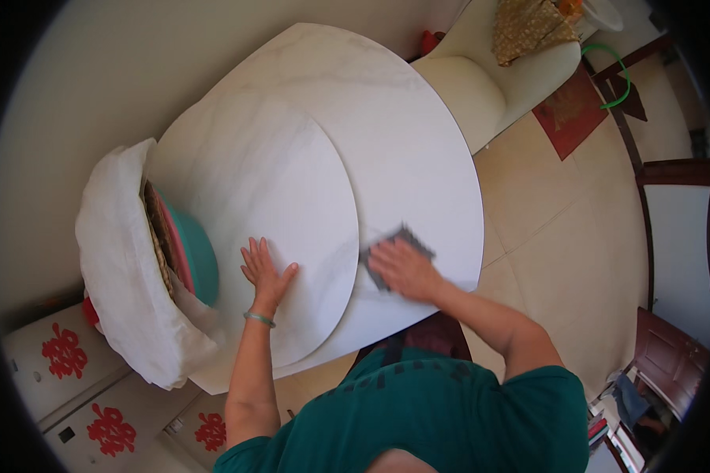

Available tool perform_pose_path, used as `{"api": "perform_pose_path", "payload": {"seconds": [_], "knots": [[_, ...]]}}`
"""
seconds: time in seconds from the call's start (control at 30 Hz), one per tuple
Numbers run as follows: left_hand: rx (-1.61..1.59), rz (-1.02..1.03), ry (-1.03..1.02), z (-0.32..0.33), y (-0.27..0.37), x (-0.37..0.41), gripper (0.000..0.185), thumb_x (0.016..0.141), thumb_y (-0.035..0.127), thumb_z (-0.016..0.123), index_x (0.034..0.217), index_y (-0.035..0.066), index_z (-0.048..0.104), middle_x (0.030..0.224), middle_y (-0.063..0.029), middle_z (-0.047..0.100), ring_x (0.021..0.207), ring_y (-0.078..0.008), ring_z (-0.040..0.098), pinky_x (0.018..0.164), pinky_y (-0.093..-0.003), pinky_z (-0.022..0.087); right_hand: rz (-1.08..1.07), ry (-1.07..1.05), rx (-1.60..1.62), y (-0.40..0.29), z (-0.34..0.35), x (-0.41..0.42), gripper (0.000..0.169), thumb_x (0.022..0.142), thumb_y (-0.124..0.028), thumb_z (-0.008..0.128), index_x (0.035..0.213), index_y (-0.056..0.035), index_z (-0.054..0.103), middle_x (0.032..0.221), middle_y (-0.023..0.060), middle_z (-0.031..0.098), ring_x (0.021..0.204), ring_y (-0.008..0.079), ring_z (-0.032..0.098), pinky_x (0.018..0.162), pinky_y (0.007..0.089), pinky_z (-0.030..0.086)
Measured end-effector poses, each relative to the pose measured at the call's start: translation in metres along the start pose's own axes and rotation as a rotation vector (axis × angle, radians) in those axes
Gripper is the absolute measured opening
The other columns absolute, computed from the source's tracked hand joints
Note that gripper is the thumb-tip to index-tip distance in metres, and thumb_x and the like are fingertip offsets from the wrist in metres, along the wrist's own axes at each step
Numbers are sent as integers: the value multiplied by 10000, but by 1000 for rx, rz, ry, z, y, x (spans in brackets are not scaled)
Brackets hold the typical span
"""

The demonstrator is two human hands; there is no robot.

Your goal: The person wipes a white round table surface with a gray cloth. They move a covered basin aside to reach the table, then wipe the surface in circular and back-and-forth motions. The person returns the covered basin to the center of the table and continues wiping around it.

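Observation:
Under my right hand [406,268] a grey cloth [419,241] lies flat on the white marble-patterned table [414,148]; hand and cloth are blurred. The palm presses the cloth down near the edge of the round raised turntable [307,195]. My left hand [266,269] rests on that turntable with its fingers spread and nothing in it. A pale green bangle [260,320] circles the left wrist. To the left of this hand, a teal basin [198,254] stands partly covered by a white cloth [115,260].
A cream chair [464,88] stands beyond the table, with a brown patterned cloth [532,29] on it. A red mat [574,112] lies on the tiled floor [544,236]. At lower left is a light refrigerator [83,390] with red paper characters. The wall [124,77] runs along the table's far left side.

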State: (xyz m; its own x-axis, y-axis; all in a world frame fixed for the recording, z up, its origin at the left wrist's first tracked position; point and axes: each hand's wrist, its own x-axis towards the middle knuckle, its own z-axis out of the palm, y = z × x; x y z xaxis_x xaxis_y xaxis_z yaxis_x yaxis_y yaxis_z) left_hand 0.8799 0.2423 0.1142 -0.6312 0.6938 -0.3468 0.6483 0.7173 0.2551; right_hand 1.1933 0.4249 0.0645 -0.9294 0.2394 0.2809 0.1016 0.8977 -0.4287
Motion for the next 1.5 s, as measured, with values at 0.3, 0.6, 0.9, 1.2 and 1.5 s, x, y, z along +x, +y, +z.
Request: {"api": "perform_pose_path", "payload": {"seconds": [0.3,0.6,0.9,1.2,1.5], "knots": [[-312,-451,284,95,-48,-262,896,853,299,716,1519,-40,222,1595,-270,186,1485,-453,135,1188,-563,123,572,236,-530,165,-50,11,467,979,-256,508,1418,-100,491,1526,113,421,1441,308,337,1178,498,243],[-1584,-1223,59,140,-100,-263,608,985,384,559,1479,98,350,1536,-163,347,1392,-366,338,1112,-513,297,129,86,-170,-85,62,-14,508,864,-250,621,1316,-23,577,1471,157,486,1399,300,415,1187,490,257],[-1924,-955,-233,137,-104,-230,407,1010,366,397,1370,219,514,1439,-30,492,1310,-334,413,1043,-677,209,470,41,-455,41,-34,-62,574,882,-257,604,1420,-97,485,1482,108,460,1412,297,369,1174,497,250],[-1857,-1079,-250,147,-120,-231,530,1022,422,369,1510,215,384,1617,-55,261,1457,-416,133,1088,-725,-113,568,-46,-327,-66,22,8,507,885,-261,596,1344,-56,527,1418,151,506,1373,324,399,1156,531,252],[-1825,-1051,-231,153,-113,-226,540,1041,416,331,1550,238,307,1663,-48,152,1504,-426,5,1065,-740,-149,535,152,-394,-47,0,-96,579,898,-308,637,1443,-166,501,1552,91,397,1450,287,329,1181,589,149]]}}
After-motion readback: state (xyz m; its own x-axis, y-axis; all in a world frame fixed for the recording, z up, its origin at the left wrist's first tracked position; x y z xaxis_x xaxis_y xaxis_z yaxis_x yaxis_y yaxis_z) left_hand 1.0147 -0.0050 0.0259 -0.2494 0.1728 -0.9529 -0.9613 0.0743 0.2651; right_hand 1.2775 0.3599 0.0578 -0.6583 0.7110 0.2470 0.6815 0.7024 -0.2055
